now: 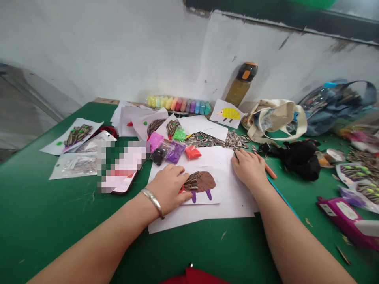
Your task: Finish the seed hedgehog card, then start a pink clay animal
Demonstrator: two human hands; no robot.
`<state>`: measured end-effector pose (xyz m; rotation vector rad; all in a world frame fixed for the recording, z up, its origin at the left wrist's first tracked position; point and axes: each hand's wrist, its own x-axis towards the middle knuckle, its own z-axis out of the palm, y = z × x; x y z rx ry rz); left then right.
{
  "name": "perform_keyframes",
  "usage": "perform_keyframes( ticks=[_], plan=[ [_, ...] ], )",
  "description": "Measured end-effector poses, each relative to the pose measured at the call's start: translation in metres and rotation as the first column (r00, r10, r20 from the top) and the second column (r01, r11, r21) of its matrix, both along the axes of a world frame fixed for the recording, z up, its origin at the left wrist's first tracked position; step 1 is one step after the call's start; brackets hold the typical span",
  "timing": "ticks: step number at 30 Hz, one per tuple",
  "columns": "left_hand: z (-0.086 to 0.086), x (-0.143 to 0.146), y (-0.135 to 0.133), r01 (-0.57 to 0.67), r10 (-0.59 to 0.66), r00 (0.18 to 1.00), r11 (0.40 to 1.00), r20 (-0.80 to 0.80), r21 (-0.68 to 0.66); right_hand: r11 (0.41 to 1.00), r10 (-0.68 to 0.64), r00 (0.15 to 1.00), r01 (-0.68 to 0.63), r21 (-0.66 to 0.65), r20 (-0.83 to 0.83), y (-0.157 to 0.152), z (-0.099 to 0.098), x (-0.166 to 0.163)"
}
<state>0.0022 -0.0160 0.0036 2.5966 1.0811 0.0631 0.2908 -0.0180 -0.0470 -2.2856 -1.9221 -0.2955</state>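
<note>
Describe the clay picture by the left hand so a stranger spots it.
On the green table, find the white paper between the left hand and the right hand. On it lies a smaller card bearing a brown clay body with two purple legs. Unlike the seed-covered picture at the table's back left, its seeds leave the right part of the clay bare.

On the white paper (pixel 233 205), the body of the clay animal (pixel 207 181) is plain brown, its two visible legs (pixel 209 194) are purple, and the sunflower seeds (pixel 192 181) on it are dark with paler stripes. The small clay packets are pink (pixel 156 140), bright green (pixel 179 134), black (pixel 159 156), purple (pixel 177 153) and orange-red (pixel 193 152), while the long row of clay packs (pixel 179 104) passes from yellow through orange, red and violet to blue and teal. The tabletop (pixel 59 205) is deep green, the tote bag (pixel 301 122) is cream, and the bracelet (pixel 154 201) is silver.
</note>
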Motion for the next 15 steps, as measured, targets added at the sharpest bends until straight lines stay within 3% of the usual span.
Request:
perform_keyframes(
  ticks=[7,15],
  plan=[
    [-0.0012,-0.0001,0.0000,0.001,-0.001,1.000,1.000,0.004,0.008,0.993,0.110,0.994,-0.109,0.034,-0.017,0.0010,0.0050,0.0018],
    [0.0002,0.0005,0.0000,0.011,-0.011,1.000,1.000,-0.015,0.007,0.996,0.085,0.995,-0.085,0.013,-0.060,0.0027,0.0043,0.0000]
  ],
)
